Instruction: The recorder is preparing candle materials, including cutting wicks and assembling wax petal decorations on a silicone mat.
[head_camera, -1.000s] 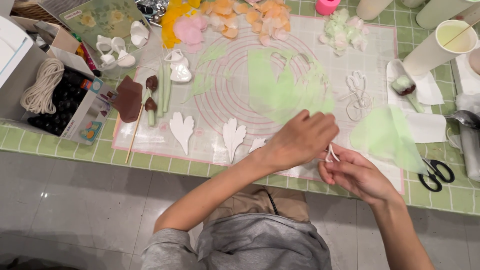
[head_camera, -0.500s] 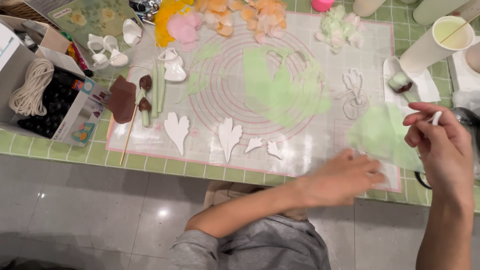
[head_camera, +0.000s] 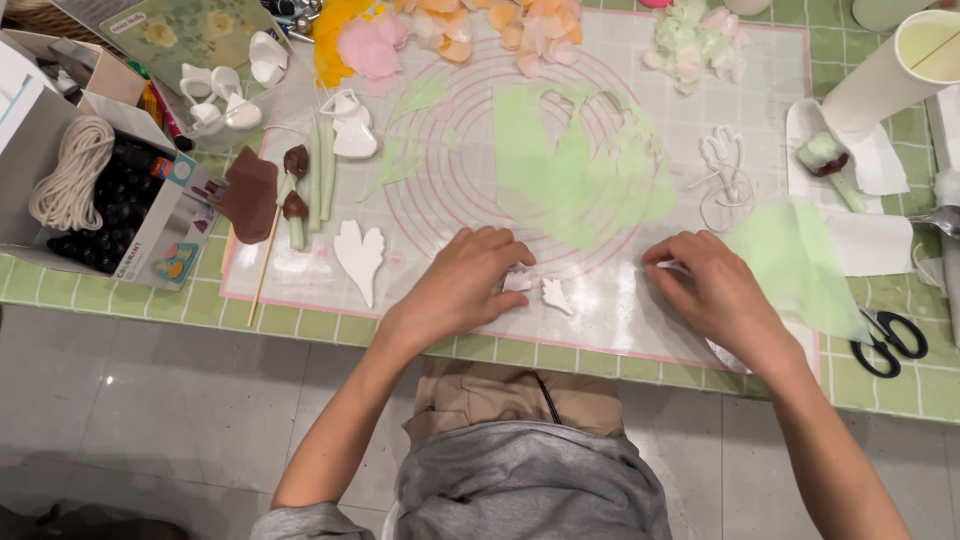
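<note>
Left hand (head_camera: 462, 285) lay palm-down on the translucent silicone work mat with pink ring markings (head_camera: 600, 310), fingers curled, tips pinching a small white leaf-shaped paste cutout (head_camera: 517, 281). A second white cutout (head_camera: 555, 294) lay just right of it. Right hand (head_camera: 712, 290) rested further right, fingers pressed together; what it held, cannot tell. Best handled lightly by the edges: thin paste probably tears.

The left hand (head_camera: 465, 285) covers most of a small white cutout (head_camera: 517, 281), the right hand (head_camera: 715, 295) hides perhaps a thin tool, and the paper cup (head_camera: 905, 65) is cropped.
</note>
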